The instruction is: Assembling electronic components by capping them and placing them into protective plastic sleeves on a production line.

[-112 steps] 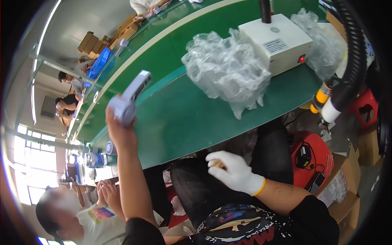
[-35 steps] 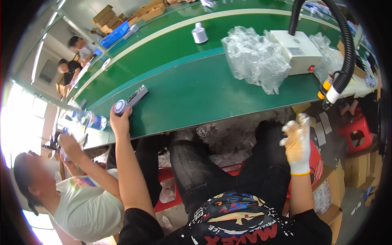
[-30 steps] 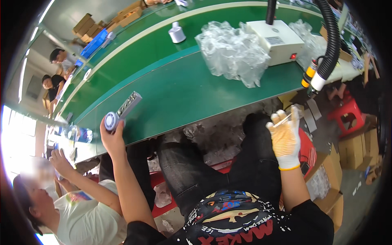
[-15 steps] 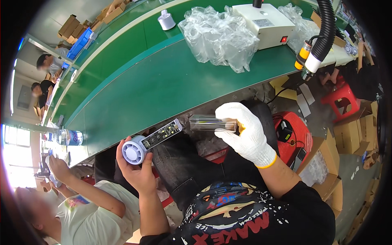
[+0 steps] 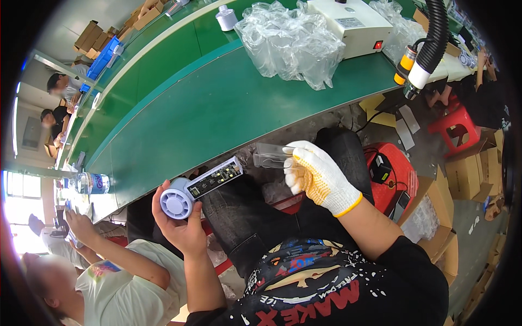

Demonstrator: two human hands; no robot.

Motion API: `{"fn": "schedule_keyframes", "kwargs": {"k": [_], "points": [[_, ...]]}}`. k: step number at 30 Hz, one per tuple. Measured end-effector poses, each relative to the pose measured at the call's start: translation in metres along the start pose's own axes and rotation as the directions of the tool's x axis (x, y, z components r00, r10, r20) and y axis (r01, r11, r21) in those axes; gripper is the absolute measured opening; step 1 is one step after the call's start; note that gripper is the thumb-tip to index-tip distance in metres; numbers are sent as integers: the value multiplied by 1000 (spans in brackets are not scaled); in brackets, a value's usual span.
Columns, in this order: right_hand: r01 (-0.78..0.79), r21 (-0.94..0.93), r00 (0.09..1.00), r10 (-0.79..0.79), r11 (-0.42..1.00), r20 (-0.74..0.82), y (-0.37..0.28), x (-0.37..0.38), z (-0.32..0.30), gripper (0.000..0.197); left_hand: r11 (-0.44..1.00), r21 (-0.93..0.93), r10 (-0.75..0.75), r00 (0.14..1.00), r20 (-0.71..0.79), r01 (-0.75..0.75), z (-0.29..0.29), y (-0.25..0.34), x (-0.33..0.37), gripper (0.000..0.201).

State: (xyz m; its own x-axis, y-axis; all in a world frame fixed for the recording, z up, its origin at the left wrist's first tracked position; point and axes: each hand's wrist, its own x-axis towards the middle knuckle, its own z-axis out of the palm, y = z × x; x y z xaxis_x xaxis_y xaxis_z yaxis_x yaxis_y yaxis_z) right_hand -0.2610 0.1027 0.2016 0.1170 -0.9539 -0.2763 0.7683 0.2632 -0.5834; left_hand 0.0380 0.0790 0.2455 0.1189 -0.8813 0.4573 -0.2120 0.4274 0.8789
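Lavender handheld device (image 5: 209, 183) and clear plastic cover (image 5: 269, 156), held apart at the near side of the green counter (image 5: 201, 114).
The grip of the left hand (image 5: 187, 231) is clamped on the device's round end; the gloved right hand (image 5: 321, 174) is clamped on the cover. Crumpled plastic bags (image 5: 288, 46) and a white machine box (image 5: 350, 27) crowd the counter's right part; near its right end, an open cardboard box (image 5: 447, 204) contains clear plastic (image 5: 421, 221).

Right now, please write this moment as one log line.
left hand: holds lavender device, circuit board exposed | right hand: gloved, holds clear plastic piece, apart from device
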Motion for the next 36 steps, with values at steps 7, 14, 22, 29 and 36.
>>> {"fn": "schedule_keyframes", "kwargs": {"k": [7,14,22,29,36], "points": [[-101,-195,995,103,976,3,-2,0,-1,35,904,250,303,932,198,-347,-9,-9,2,79],[-158,-318,987,159,935,-23,-2,-3,3,37,814,306,376,849,371,-494,-4,-6,1,79],[259,-592,947,-81,763,310,11,-10,15,52,753,228,461,742,486,-617,19,-8,-2,78],[549,-836,815,-232,18,530,-3,-13,23,41,802,220,374,754,541,-556,29,15,-1,70],[-62,-645,898,325,762,298,19,-32,62,25,968,-162,233,932,278,-194,63,31,-2,46]]}}
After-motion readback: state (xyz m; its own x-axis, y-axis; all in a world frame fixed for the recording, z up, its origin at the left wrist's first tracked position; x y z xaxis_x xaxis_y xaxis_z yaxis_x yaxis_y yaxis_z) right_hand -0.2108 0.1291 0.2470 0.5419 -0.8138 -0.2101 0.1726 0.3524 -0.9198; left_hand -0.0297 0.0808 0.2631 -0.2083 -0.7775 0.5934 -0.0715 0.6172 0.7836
